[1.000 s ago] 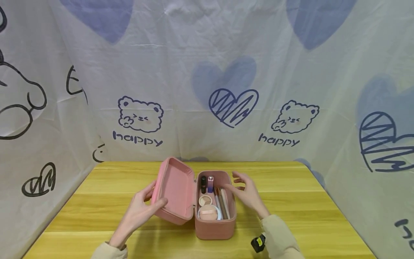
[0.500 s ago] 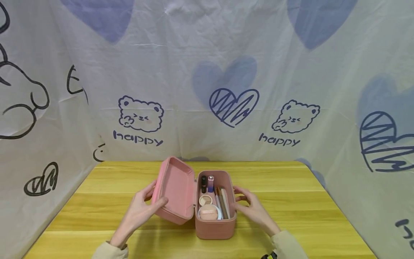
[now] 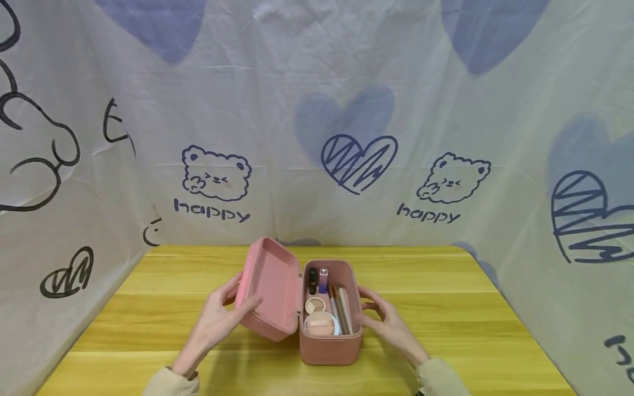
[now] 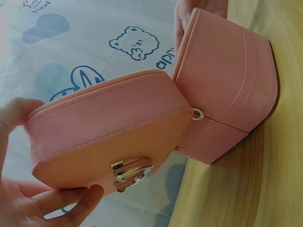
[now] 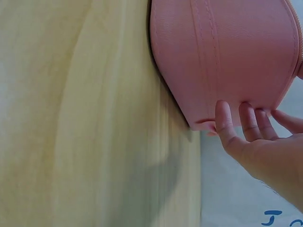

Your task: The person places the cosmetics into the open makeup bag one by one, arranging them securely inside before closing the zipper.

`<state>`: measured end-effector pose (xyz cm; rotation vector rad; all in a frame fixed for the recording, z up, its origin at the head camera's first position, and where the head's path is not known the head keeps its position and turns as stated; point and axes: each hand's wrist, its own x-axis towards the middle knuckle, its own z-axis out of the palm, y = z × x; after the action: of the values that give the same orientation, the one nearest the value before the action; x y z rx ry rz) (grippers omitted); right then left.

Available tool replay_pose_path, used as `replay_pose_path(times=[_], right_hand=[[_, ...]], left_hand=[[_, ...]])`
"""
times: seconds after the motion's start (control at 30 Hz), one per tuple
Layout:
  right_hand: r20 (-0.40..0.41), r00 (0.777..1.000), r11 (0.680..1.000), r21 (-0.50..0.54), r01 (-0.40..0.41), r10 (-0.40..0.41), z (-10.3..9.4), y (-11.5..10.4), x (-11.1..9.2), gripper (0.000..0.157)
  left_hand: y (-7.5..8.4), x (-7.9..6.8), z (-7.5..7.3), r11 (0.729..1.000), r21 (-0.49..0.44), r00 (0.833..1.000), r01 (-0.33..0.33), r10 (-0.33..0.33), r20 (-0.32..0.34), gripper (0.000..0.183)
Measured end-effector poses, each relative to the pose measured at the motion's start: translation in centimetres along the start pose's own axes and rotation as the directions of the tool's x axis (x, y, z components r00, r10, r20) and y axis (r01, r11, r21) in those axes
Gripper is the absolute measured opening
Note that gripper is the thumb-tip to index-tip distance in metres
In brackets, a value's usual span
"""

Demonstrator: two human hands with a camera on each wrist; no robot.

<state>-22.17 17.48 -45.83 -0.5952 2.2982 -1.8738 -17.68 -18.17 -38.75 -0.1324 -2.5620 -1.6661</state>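
A pink makeup case [image 3: 331,351] stands on the wooden table with its lid [image 3: 274,289] swung out to the left. My left hand [image 3: 218,316] grips the lid, its thumb at the rim and its fingers behind; the left wrist view shows the lid's gold-coloured handle fitting [image 4: 135,175]. My right hand [image 3: 388,324] holds the case's right wall, thumb at the rim and fingers [image 5: 251,125] against the outside. Inside lie a black tube [image 3: 312,281], a pink-and-purple tube [image 3: 323,281], a round tri-colour compact [image 3: 315,306], a powder puff [image 3: 320,324] and slim brushes or pencils [image 3: 342,311].
The wooden table [image 3: 470,319] extends to both sides of the case. Behind and beside it hangs a pale cloth [image 3: 287,220] printed with hearts and bears. A small metal ring [image 4: 199,114] sits at the case's hinge side.
My right hand has come down from above the case's right edge to its right wall and settled there. The left hand still holds the lid, which has barely shifted.
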Motion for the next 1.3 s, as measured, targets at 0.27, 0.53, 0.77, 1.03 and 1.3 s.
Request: replay_pose_path(times=[0.27,0.53,0.77,1.03,1.3], right_hand=[[-0.008,0.999,0.998,0.035,0.049,-0.049,0.2,0.5,-0.1,0.065],[-0.006,0.998,0.995,0.080,0.058,-0.058,0.3,0.5,-0.3,0.064],[-0.006,0.998,0.994,0.090,0.062,-0.062,0.5,0.1,-0.4,0.065],[-0.013,1.000,0.995,0.102,0.009,-0.008,0.6,0.1,-0.3,0.067],[-0.122,0.993,1.000,-0.005,-0.005,0.004,0.8,-0.8,-0.1,0.066]], left_hand=[[-0.1,0.1,0.4,0.996,-0.060,0.998,-0.064,0.063,-0.020,0.060],[-0.4,0.3,0.6,0.966,-0.230,0.993,-0.115,0.111,-0.032,0.051],[-0.5,0.6,1.1,0.928,-0.358,0.994,-0.106,0.111,-0.008,0.052],[-0.5,0.9,1.9,0.910,-0.392,0.989,-0.137,0.145,-0.009,0.049],[-0.5,1.3,2.9,0.924,-0.340,0.982,-0.175,0.187,0.003,0.045]])
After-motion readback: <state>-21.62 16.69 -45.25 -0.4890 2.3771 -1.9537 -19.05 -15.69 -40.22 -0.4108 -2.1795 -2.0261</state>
